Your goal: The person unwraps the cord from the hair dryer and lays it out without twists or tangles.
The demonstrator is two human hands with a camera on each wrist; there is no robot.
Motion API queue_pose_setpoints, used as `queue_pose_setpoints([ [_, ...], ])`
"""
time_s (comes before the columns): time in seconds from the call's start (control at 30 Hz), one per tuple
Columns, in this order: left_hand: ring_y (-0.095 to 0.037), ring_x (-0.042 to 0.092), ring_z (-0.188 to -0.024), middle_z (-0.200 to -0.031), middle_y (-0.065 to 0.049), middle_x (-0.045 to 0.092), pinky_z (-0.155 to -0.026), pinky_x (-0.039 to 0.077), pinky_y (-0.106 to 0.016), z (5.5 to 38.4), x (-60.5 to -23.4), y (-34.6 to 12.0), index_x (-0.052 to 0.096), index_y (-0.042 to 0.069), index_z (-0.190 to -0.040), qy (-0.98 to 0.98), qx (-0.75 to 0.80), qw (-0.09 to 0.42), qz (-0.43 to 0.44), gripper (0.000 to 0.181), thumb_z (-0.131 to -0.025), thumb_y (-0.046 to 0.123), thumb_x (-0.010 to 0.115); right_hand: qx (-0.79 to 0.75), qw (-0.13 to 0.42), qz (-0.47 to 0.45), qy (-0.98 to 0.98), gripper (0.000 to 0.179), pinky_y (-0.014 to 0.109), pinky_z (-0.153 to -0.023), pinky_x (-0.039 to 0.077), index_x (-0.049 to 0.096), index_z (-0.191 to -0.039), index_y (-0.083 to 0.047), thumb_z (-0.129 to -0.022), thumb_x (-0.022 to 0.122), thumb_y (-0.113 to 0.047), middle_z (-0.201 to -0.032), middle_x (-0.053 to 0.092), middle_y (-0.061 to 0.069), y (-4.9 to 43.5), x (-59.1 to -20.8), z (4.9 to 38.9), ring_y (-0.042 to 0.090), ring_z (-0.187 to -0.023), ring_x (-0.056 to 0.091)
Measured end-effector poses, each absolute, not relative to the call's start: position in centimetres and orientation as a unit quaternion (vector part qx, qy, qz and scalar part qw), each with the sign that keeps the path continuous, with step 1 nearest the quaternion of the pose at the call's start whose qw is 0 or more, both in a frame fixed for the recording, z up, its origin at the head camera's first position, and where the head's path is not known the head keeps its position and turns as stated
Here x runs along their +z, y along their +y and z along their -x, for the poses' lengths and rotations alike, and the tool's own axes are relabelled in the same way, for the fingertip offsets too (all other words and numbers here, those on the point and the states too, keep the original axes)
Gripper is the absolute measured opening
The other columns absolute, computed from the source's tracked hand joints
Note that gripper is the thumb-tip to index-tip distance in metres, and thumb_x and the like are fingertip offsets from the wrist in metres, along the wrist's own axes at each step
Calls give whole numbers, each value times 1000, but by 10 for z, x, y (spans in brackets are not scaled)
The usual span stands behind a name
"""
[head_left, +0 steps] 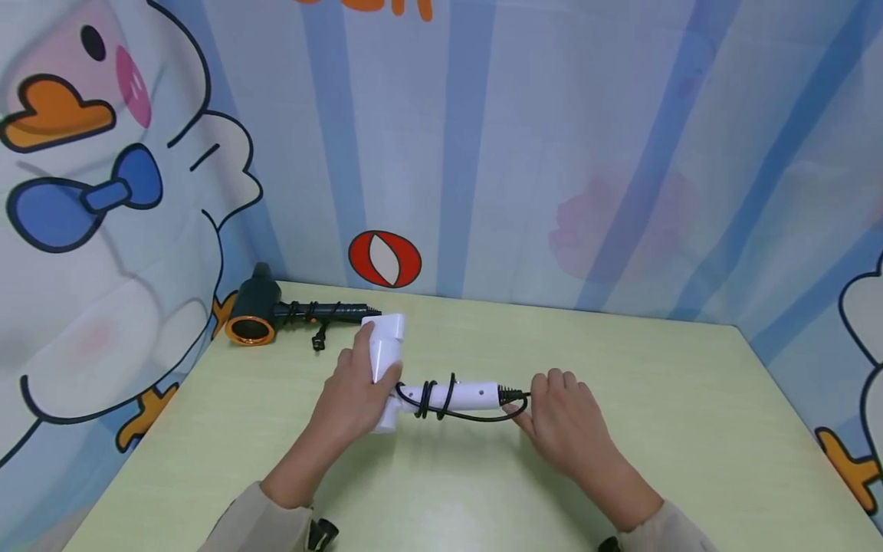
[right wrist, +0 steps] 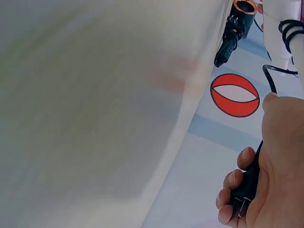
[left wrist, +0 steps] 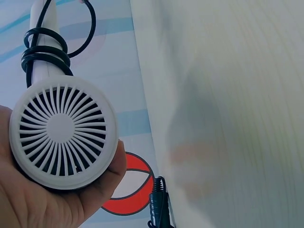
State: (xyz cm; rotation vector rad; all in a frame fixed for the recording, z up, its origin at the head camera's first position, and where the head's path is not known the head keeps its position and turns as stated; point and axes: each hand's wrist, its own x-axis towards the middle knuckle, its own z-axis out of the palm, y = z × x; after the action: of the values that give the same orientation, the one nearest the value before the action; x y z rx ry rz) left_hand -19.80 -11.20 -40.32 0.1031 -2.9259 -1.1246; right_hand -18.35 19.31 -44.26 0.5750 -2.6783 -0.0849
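Item 1: white hair dryer (head_left: 467,395), centre of the head view, held over the table (head_left: 641,383); round slotted grille (left wrist: 60,127) at left in the left wrist view; black cord (left wrist: 46,49) coiled round the handle.

Left hand (head_left: 355,395): gripping the dryer's head.

Right hand (head_left: 569,425): closed on the cord's black end piece (right wrist: 245,190), lower right of the right wrist view; probably a plug, partly hidden by fingers.

Item 2: dark hair dryer (head_left: 290,311), orange-rimmed, on the table, left of centre in the head view; cord wound round handle.

Item 3: printed backdrop (head_left: 524,153), blue-striped, upper frame; red-and-white oval (head_left: 385,259) above the table's far edge.
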Motion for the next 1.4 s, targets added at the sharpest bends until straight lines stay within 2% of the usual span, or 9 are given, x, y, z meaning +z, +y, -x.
queue_pose_setpoints([
  [0.17,-34,62,-97,-129,-20,50,-65,56,-42,195,-404,-112,15,20,-161,-932,-361,-1,-19,78,-99,41,59,-28,200,-189,-961,51,33,-56,31,41,-79,-5,-93,67,-46,-69,33,6,197,-439,189,22,-62,33],
  [0.43,-31,62,-94,-128,-18,51,-65,55,-40,195,-409,-111,15,22,-162,-933,-359,1,4,79,-99,42,59,-8,217,-163,-962,53,34,-55,32,42,-79,-2,-98,61,-48,-69,35,8,197,-428,191,24,-61,34],
  [0.77,-31,62,-93,-128,-18,52,-67,55,-40,195,-411,-109,16,21,-162,-936,-351,3,6,79,-99,44,58,21,230,-157,-960,52,34,-57,31,42,-80,-2,-99,61,-47,-70,35,8,193,-413,191,25,-62,35],
  [1.17,-31,61,-93,-127,-18,52,-67,55,-40,197,-415,-112,15,21,-162,-938,-347,1,2,79,-99,45,57,23,238,-177,-955,55,32,-59,28,39,-81,-5,-100,54,-53,-72,33,7,182,-387,170,23,-65,32],
  [1.3,-31,61,-93,-126,-18,52,-67,54,-40,198,-416,-112,16,21,-162,-938,-346,3,3,79,-99,45,57,27,244,-188,-951,57,32,-59,27,39,-81,-6,-102,46,-58,-72,33,6,180,-385,165,23,-65,31],
  [1.4,-31,61,-92,-126,-19,52,-66,54,-40,199,-416,-113,16,20,-162,-938,-346,5,5,79,-99,45,57,28,241,-194,-950,57,32,-59,28,40,-81,-6,-102,45,-59,-72,33,5,179,-383,163,22,-66,32],
])
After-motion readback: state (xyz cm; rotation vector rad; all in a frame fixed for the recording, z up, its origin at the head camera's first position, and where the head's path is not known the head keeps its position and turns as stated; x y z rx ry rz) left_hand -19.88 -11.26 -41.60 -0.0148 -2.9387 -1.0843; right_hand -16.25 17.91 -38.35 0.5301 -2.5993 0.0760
